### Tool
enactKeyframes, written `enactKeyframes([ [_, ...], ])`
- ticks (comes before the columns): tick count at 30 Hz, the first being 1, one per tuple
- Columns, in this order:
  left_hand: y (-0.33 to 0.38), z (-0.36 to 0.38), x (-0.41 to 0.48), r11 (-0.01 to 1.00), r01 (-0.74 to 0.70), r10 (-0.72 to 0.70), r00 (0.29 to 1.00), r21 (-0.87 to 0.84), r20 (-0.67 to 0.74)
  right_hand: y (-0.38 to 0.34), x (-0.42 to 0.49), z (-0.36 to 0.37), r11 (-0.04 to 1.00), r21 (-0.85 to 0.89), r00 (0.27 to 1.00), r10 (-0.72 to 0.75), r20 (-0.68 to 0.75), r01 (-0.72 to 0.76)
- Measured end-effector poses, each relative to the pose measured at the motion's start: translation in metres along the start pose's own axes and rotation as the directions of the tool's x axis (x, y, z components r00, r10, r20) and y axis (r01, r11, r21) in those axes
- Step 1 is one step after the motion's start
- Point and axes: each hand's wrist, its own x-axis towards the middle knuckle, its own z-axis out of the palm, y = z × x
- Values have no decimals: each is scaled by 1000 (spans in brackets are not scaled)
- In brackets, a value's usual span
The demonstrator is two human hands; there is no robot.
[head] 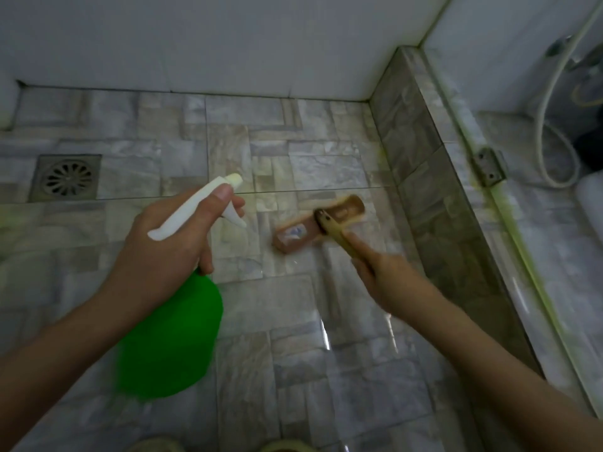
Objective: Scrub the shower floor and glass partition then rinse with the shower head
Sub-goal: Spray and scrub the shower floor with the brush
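My left hand (169, 243) grips a green spray bottle (169, 340) by its white trigger head (199, 203), nozzle pointing toward the far wall, fingers round the trigger. My right hand (388, 275) holds the yellowish handle of a scrub brush (318, 225), index finger laid along the handle. The brush head rests on the wet stone-pattern shower floor (293, 321), slightly blurred. The glass partition (522, 223) runs along the right side on a tiled curb (434, 197).
A square metal floor drain (67, 177) lies at the left. White wall tiles (228, 44) close the far side. Behind the glass hang a shower hose (551, 132) and fittings. A metal bracket (489, 166) clamps the glass at its base.
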Motion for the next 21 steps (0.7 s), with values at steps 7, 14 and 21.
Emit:
enactKeyframes([
  [7,1,-35,-5,1000,-5,3,986,-11,-168,1,28,-31,984,-135,974,-89,209,119],
  [14,-16,-67,-8,998,53,-42,966,38,-255,-76,122,-16,948,-131,956,-281,86,290],
  [21,-17,-104,-20,998,49,-57,920,-30,-387,-75,96,-51,875,-264,893,-317,321,405],
])
